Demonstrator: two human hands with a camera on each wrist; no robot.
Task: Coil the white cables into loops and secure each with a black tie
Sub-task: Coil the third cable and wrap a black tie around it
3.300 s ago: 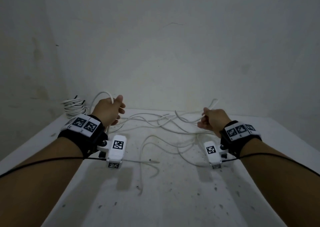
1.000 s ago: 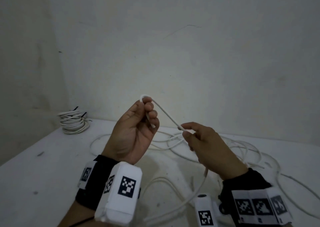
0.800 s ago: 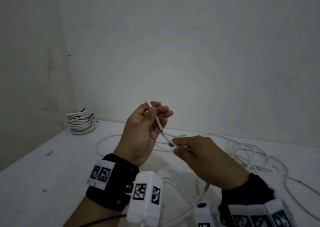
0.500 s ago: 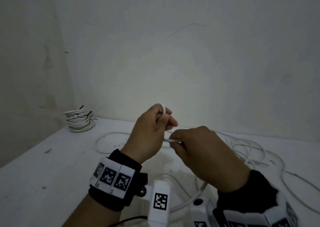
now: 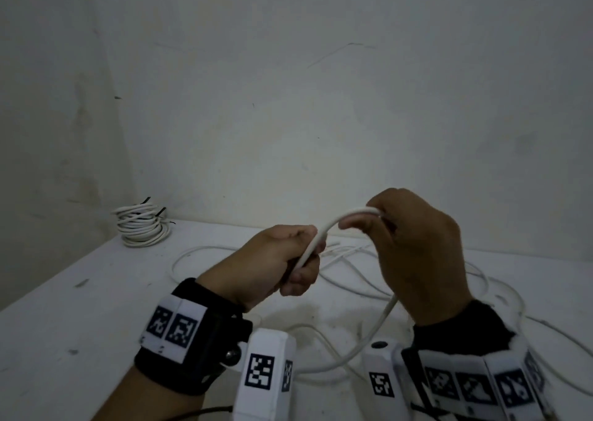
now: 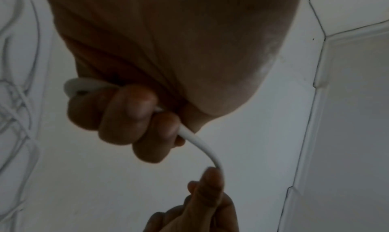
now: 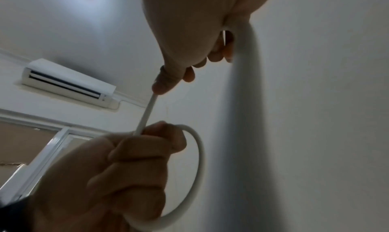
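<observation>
A white cable (image 5: 324, 234) is being held above the table (image 5: 80, 318) by both hands: it is being gripped in the curled fingers of the left hand (image 5: 276, 266) and pinched by the right hand (image 5: 414, 254). Beyond, loose cable (image 5: 349, 273) is lying tangled; a tied coil (image 5: 141, 226) is sitting at the far-left corner.

Bare indoor room, plain white walls (image 5: 288, 84), wall air conditioner (image 7: 67, 82), scuffed white table (image 5: 80, 308)
</observation>
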